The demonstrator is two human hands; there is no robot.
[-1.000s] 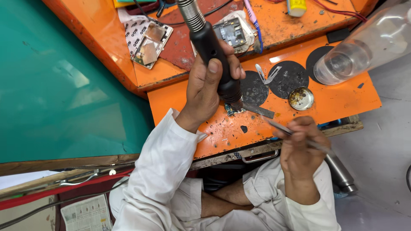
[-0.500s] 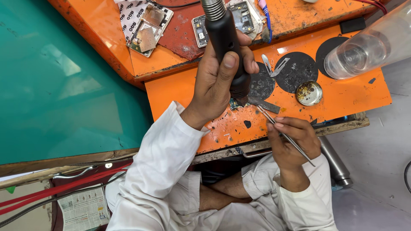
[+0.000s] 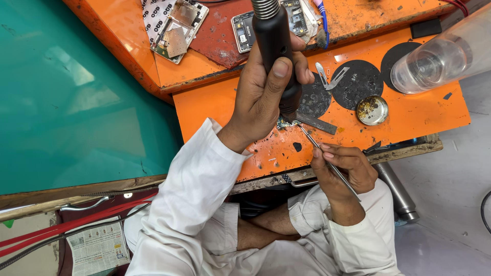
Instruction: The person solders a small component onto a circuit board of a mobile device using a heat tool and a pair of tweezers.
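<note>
While your left hand (image 3: pixel 266 92) gripped the black hot-air handpiece (image 3: pixel 273 46) upright, its nozzle pointed down at a small circuit board (image 3: pixel 285 123) lying on the orange bench (image 3: pixel 409 115). Your right hand (image 3: pixel 340 166) pinched thin metal tweezers (image 3: pixel 322 151), whose tips met that board beside a flat metal strip (image 3: pixel 317 122). Near them sat a round brass tin (image 3: pixel 372 110), a clear plastic bottle (image 3: pixel 440 53) and an opened phone (image 3: pixel 176 30).
</note>
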